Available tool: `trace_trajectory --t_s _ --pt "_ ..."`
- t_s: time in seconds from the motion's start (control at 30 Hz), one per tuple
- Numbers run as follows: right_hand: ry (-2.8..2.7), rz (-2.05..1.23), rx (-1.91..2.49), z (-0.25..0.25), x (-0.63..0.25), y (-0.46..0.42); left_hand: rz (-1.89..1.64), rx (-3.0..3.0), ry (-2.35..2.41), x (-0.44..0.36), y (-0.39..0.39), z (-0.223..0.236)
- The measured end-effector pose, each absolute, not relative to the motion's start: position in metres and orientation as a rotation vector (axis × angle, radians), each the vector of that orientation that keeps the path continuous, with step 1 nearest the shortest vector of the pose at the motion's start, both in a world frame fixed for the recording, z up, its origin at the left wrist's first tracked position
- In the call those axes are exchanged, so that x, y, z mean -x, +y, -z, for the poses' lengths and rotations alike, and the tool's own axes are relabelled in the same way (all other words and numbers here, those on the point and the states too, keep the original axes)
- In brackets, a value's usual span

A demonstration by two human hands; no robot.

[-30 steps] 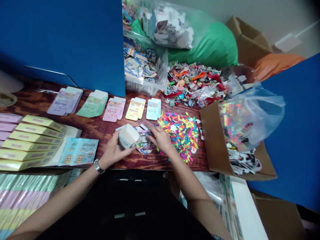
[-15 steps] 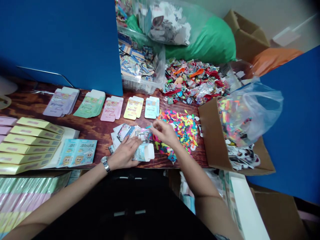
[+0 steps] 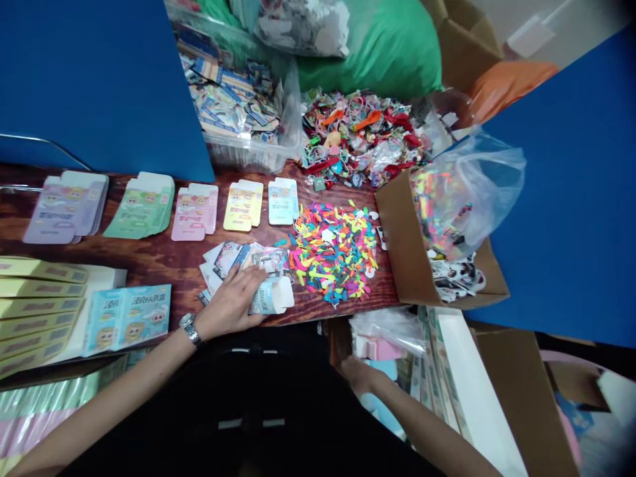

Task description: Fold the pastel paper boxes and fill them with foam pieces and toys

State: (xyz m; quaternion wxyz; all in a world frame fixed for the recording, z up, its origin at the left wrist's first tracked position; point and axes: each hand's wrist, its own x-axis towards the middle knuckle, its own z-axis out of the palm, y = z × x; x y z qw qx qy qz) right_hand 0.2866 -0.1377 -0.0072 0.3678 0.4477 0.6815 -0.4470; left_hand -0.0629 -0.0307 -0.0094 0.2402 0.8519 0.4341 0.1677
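My left hand (image 3: 233, 301) lies over a small light-blue paper box (image 3: 271, 296) near the table's front edge, fingers bent around it. Beside the box lies a loose pile of picture cards (image 3: 243, 260). My right hand (image 3: 358, 373) has dropped below the table edge, close to a clear bag with pink sheets (image 3: 382, 334); its fingers are dim and mostly hidden. A heap of bright paper bits (image 3: 334, 252) lies right of the cards.
Flat box blanks (image 3: 195, 211) in several colours lie in a row at the back. Yellow boxes (image 3: 34, 301) are stacked left. An open cardboard carton (image 3: 402, 252) with a plastic bag sits at the table's right end. Blue screens (image 3: 99, 79) stand behind.
My right hand left the paper bits and went down below the table edge on the right. The left hand stays on the blue box. The view swung right.
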Motion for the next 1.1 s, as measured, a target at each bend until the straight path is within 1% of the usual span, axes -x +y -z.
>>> trace_trajectory --t_s 0.1,0.17,0.23,0.3,0.4,0.57,0.7,0.8,0.97,1.03,1.1 --pt "1.758 1.106 -1.028 -0.012 -0.277 -0.108 -0.446 -2.326 1.179 0.064 -0.03 0.008" --pt "1.887 1.131 -1.007 -0.032 -0.269 -0.072 -0.442 -2.314 1.18 0.064 -0.031 0.008" --pt "2.234 1.126 -1.122 -0.05 -0.255 -0.03 -0.437 -2.309 1.191 0.063 -0.031 0.009" --pt "2.488 0.992 -1.291 -0.056 -0.234 0.009 -0.432 -2.313 1.2 0.063 -0.033 0.009" --pt "2.733 0.79 -1.429 -0.041 -0.199 0.052 -0.435 -2.316 1.211 0.061 -0.034 0.008" --pt "2.734 0.542 -1.321 -0.005 -0.162 0.08 -0.454 -2.299 1.211 0.06 -0.033 0.004" --pt "2.663 0.566 -1.415 -0.001 -0.16 0.088 -0.424 -2.299 1.224 0.06 -0.033 0.003" --pt "2.72 0.624 -1.379 -0.002 -0.162 0.09 -0.41 -2.297 1.223 0.06 -0.032 0.003" --pt "2.702 0.549 -1.38 -0.001 -0.157 0.09 -0.441 -2.273 1.216 0.059 -0.033 0.005" --pt "2.731 0.602 -1.422 -0.004 -0.157 0.091 -0.467 -2.268 1.212 0.059 -0.033 0.003" --pt "2.833 0.768 -1.44 -0.011 -0.162 0.093 -0.55 -2.219 1.233 0.059 -0.033 -0.001"
